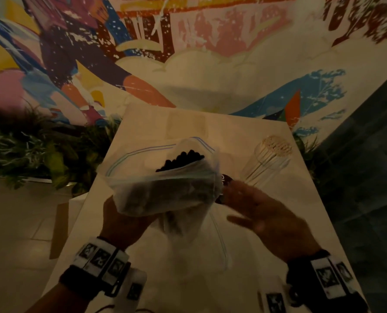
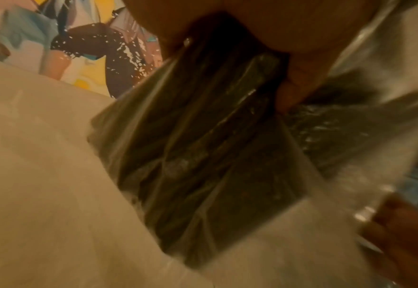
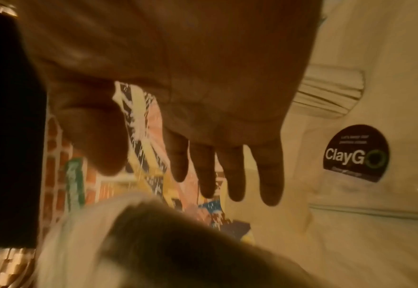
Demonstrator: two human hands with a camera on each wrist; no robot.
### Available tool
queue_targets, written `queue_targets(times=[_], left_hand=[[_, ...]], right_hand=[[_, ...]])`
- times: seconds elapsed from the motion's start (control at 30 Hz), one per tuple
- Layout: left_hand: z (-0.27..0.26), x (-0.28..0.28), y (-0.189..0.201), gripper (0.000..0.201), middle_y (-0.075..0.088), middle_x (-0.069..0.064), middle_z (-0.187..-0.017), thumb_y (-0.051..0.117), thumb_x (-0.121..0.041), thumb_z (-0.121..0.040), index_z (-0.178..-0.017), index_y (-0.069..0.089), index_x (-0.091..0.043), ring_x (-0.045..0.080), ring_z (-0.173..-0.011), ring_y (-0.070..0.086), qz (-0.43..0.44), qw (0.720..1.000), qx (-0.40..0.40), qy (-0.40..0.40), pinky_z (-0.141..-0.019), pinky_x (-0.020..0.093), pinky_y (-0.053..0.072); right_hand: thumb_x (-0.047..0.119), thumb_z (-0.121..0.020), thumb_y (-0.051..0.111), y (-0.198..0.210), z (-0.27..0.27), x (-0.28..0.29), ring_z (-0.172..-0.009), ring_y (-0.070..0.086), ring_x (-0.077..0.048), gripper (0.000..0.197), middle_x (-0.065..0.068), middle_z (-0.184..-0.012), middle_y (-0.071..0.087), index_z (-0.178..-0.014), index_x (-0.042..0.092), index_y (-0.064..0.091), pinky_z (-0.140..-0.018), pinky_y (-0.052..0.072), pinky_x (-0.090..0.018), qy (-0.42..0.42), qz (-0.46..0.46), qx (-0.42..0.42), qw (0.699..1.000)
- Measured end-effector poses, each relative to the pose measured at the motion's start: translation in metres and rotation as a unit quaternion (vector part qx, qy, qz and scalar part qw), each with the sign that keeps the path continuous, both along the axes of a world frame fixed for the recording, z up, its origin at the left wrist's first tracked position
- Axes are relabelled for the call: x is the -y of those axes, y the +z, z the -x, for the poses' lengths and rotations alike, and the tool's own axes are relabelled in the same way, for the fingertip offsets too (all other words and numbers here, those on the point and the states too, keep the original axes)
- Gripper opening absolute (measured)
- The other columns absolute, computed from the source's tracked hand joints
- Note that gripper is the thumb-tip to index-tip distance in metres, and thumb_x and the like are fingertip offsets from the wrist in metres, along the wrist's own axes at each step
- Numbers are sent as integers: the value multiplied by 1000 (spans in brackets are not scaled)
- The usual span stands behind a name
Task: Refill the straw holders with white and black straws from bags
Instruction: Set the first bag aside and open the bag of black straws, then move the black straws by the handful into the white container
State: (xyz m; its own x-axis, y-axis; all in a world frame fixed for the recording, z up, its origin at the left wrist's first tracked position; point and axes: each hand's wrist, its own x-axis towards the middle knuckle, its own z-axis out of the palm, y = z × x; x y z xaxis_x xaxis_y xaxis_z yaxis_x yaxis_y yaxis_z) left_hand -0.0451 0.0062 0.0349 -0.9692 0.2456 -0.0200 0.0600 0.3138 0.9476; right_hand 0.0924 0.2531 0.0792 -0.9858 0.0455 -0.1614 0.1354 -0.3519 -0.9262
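Black straws [image 1: 183, 158] poke from the open mouth of a clear zip bag [image 1: 165, 184], held upright above the table's [image 1: 143, 132] middle. Left hand [image 1: 124, 218] grips the bag's lower part, fingers curled around it. Right hand [image 1: 267, 218] hovers just beside, fingers straight and spread. Farther off, near the right edge, a clear holder [image 1: 267, 163] stands full of white straws [image 1: 277, 144].

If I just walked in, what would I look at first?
Probably the big clear zip bag full of black straws, which the left hand holds up over the middle of the white table. Next, the clear holder packed with white straws at the table's right side, past the open right hand. Behind it all, a bright painted wall.
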Motion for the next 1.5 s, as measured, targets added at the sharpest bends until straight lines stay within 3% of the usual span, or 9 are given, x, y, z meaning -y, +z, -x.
queue_targets(times=[0.17,0.27,0.4,0.7,0.87,0.93,1.27,1.4,1.5], left_hand=[[-31,-19,-4,71,47,-36,-125,80,-47,-56,-119,47,-42,-14,-113,47,-8,982,-128,-136,-100,11,40],[-25,-5,-18,104,46,-20,-134,75,-72,-43,-134,38,-36,-3,-122,43,5,979,-75,-188,-106,23,39],[-7,13,-14,124,55,-5,-123,83,-65,-28,-132,42,-12,-5,-110,55,-13,974,13,-228,-86,9,47],[-21,12,-14,87,60,-36,-109,81,-69,-28,-110,49,-62,-19,-104,52,-96,972,41,-212,-89,7,45],[-30,10,-18,101,61,-41,-100,91,-46,-35,-124,47,-32,-18,-100,55,-95,968,73,-222,-78,1,45],[-32,11,-23,95,45,-56,-104,79,-71,-34,-120,40,-63,-30,-99,44,-51,974,24,-218,-84,-5,38],[-40,11,-67,74,53,-47,-107,75,-77,-34,-102,46,-72,6,-107,56,-50,994,31,-89,-99,43,45],[-37,14,-73,73,52,-48,-107,75,-75,-34,-101,45,-73,-21,-99,51,-45,994,54,-81,-93,33,46],[-39,13,-78,68,60,-37,-105,70,-80,-38,-101,47,-71,-18,-100,53,-12,993,46,-108,-94,32,48]], right_hand=[[33,-65,81,-28,17,62,-111,61,-10,63,8,-118,66,-123,24,58,-92,52,-35,-50,-279,-22,959],[7,-78,65,-28,28,54,-85,69,-22,15,-5,-88,74,-87,16,74,-76,58,-42,-111,-292,-80,946],[-3,-73,61,-27,29,46,-78,70,-11,40,11,-78,74,-77,34,77,-71,57,-28,-41,-237,-108,965],[28,-81,57,-50,34,51,-109,60,-15,30,-9,-113,65,-110,22,61,-96,49,-36,-37,-339,-89,936],[9,-72,65,-39,38,44,-61,58,-11,13,3,-53,64,-60,14,67,-59,44,-14,-71,-633,-248,730],[18,-72,54,-32,38,44,-40,50,-12,29,6,-38,53,-43,15,55,-42,37,-15,-102,-679,-254,681],[7,-88,53,-94,17,51,-99,63,-24,24,-13,-101,72,-103,6,71,-80,36,-9,20,-571,64,818],[44,-71,44,-98,11,49,-126,49,-21,79,-3,-138,52,-145,19,34,-105,41,-32,73,-533,112,836],[39,-61,77,-77,18,51,-133,38,-2,114,14,-148,36,-150,29,7,-106,40,-26,13,-342,30,939]])
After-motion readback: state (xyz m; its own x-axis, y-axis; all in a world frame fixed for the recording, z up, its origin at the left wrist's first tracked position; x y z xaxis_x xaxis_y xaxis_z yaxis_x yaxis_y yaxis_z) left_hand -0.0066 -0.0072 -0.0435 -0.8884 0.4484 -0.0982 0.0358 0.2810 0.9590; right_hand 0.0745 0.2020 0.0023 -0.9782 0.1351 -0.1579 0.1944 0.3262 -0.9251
